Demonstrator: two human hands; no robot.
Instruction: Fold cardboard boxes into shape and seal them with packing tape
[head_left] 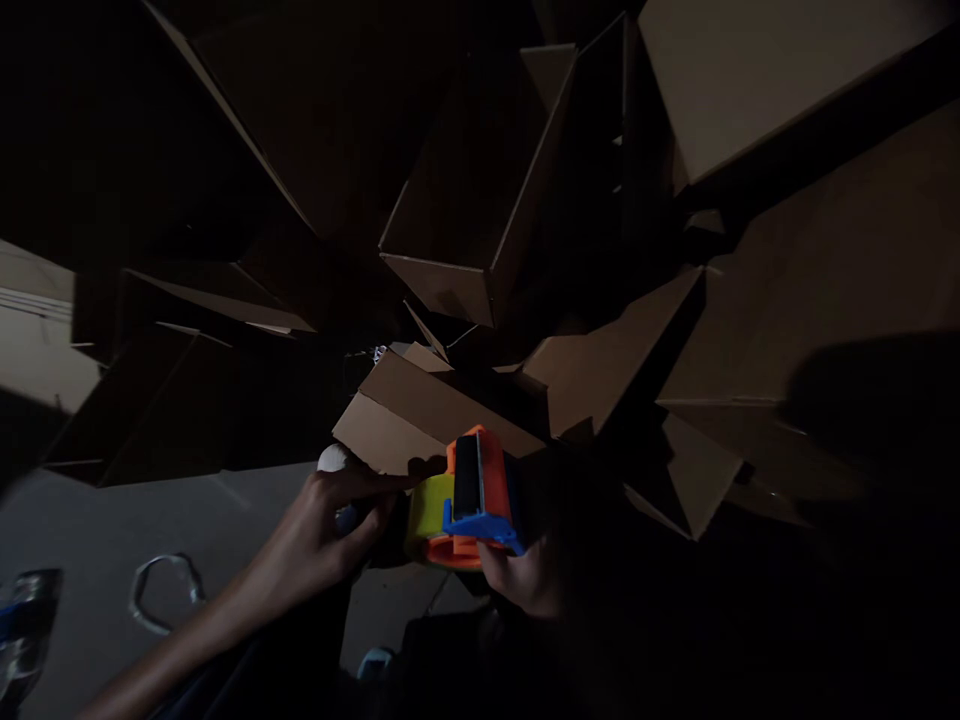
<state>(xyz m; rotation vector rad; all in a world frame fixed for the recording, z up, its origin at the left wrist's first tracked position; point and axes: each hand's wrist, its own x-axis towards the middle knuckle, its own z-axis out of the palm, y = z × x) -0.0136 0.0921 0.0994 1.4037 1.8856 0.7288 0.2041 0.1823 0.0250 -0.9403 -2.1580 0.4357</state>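
Note:
My right hand [525, 575] is closed round the handle of an orange and blue tape dispenser [469, 500] with a yellow-green roll of tape, low in the middle of the view. My left hand [330, 530] reaches in from the lower left, its fingers pinched at the roll's edge, touching the tape. A small white and blue object [334, 460] shows just behind the left hand. A flat folded cardboard box [420, 415] lies right behind the dispenser.
Several open and folded cardboard boxes [465, 230] are piled all around in dim light, filling the upper and right parts. Grey floor [150, 520] shows at lower left with a loop of clear tape [161, 595] and a crumpled plastic piece [26, 625].

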